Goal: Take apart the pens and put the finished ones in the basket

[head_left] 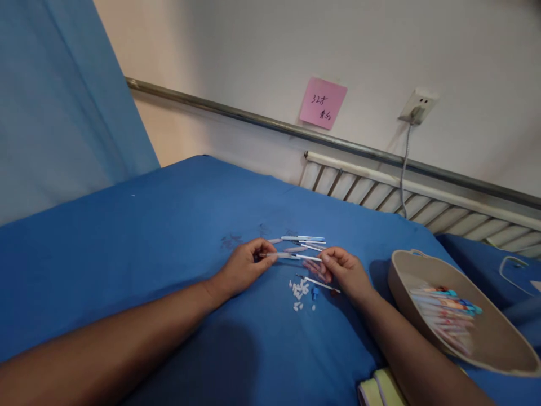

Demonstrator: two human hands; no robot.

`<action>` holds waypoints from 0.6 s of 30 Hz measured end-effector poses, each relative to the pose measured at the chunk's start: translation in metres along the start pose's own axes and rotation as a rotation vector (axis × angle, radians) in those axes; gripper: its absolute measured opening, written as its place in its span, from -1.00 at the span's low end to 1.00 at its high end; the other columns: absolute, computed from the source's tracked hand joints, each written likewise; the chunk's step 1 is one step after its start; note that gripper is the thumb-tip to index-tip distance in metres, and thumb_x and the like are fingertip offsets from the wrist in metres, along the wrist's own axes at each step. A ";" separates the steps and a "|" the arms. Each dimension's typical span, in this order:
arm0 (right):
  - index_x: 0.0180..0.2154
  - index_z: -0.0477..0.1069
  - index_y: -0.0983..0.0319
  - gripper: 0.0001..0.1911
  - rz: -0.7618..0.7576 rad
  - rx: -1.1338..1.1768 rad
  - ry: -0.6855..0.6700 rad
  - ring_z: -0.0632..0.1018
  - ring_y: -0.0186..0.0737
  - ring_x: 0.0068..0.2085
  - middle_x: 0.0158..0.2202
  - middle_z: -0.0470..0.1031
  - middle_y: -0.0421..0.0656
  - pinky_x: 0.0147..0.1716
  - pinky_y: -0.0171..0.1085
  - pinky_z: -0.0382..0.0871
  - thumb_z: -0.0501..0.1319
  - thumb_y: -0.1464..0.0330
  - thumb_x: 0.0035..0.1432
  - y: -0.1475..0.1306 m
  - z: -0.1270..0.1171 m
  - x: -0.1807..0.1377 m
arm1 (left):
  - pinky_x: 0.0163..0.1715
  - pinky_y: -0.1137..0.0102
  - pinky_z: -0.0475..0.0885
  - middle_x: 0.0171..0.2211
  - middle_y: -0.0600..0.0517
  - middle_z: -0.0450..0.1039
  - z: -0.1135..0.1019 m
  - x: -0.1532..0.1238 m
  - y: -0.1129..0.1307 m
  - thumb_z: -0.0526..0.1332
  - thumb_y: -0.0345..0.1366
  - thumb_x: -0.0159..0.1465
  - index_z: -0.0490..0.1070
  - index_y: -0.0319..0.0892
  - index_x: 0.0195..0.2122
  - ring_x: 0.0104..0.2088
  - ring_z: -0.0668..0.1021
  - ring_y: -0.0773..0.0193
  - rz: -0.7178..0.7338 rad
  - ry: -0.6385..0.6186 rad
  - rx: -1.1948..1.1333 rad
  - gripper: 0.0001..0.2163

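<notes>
My left hand (245,266) pinches a pale translucent pen barrel (287,256) level above the blue sheet. Between the fingertips of my right hand (349,273) is the end of a thin white pen refill (310,258), lined up with the barrel; how far its tip sits inside I cannot tell. Just beyond lie several loose refills (310,238) and a pale barrel (295,249). Pinkish pen parts (315,269) show beside my right fingers. Nearer me are another refill (320,283), a scatter of small white pieces (299,290) and a small blue piece (315,293).
At right stands a beige basket (399,282) with several pens (448,310) in it. A yellow-green cloth (382,389) lies at the front. Behind the blue-covered bed (169,225) are a radiator (363,189), a wall pipe (236,113) and a socket (418,106) with a cord.
</notes>
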State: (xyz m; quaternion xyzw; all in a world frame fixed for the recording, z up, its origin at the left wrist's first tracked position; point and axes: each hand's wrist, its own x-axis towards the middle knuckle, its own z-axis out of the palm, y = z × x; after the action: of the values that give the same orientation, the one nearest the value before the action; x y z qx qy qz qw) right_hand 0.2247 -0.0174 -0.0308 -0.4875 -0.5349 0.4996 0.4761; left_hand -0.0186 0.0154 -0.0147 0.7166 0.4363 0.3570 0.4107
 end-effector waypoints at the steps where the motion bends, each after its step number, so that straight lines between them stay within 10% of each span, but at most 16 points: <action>1: -0.39 0.36 0.24 -0.68 0.003 0.048 0.048 0.28 -0.44 -0.63 -0.58 0.38 -0.29 -0.62 -0.41 0.16 0.24 0.10 0.03 -0.002 -0.004 0.001 | -0.43 0.46 0.31 -0.48 0.10 0.37 -0.001 0.001 -0.001 0.19 -0.18 0.15 0.41 -0.21 -0.35 -0.46 0.38 0.34 -0.006 -0.002 0.013 -0.81; 18: -0.35 0.40 0.23 -0.80 0.078 0.735 0.350 0.34 -0.44 -0.56 -0.53 0.31 -0.28 -0.65 -0.44 0.21 0.34 0.36 -0.07 -0.040 0.002 -0.020 | -0.05 0.25 0.28 -0.16 -0.03 0.45 0.024 0.011 0.009 0.14 -0.30 0.24 0.43 -0.11 -0.16 -0.12 0.43 0.14 0.434 -0.216 0.558 -0.84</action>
State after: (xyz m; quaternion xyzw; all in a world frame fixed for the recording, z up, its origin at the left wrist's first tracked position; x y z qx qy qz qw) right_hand 0.2218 -0.0382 0.0081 -0.3825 -0.2129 0.5848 0.6829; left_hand 0.0089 0.0168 -0.0148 0.9105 0.3088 0.2252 0.1580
